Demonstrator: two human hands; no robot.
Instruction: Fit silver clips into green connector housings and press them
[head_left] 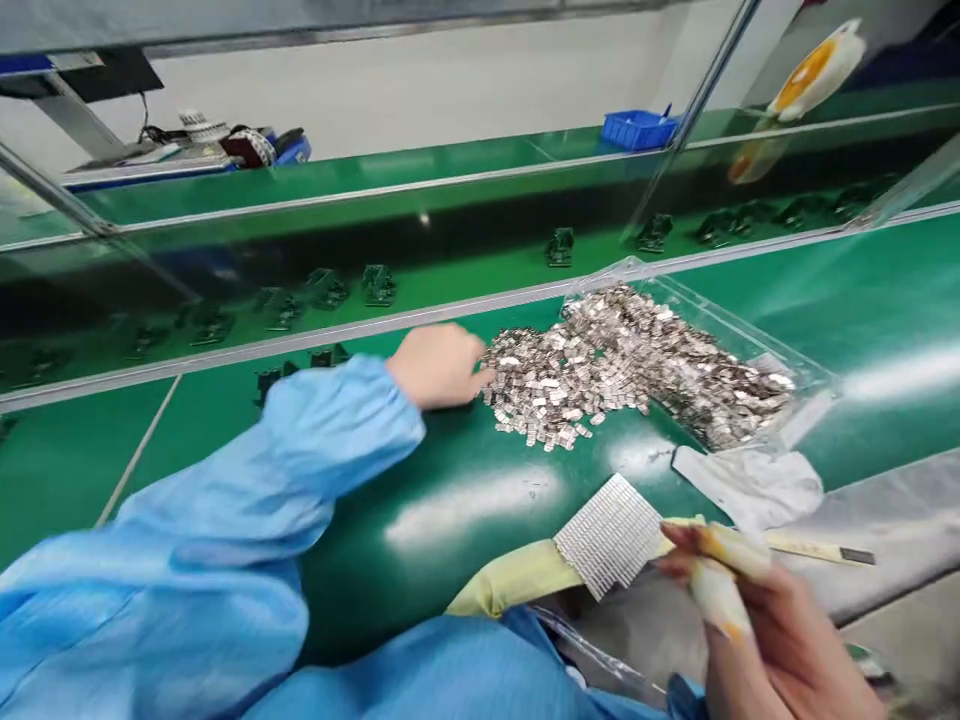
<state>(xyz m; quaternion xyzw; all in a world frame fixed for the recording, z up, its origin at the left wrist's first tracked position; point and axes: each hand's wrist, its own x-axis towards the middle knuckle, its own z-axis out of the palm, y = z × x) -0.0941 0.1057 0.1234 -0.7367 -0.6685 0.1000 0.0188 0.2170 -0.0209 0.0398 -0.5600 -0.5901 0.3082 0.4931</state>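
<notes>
Your left grip (436,368) meets the left edge of the metal pile (559,385); whether it pinches a piece, you cannot tell, but a light touch should limit scattering. On the pile's near side lies the gridded sheet (611,532), best left unjostled. Nearer and rightward of the pile, your right grip (780,635) presses its fingertips together, contents unclear.

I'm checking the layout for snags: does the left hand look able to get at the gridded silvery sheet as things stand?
Probably yes: between the left hand and the gridded silvery sheet, the green bench top looks bare, though the right hand is close to the sheet's right side.
</notes>
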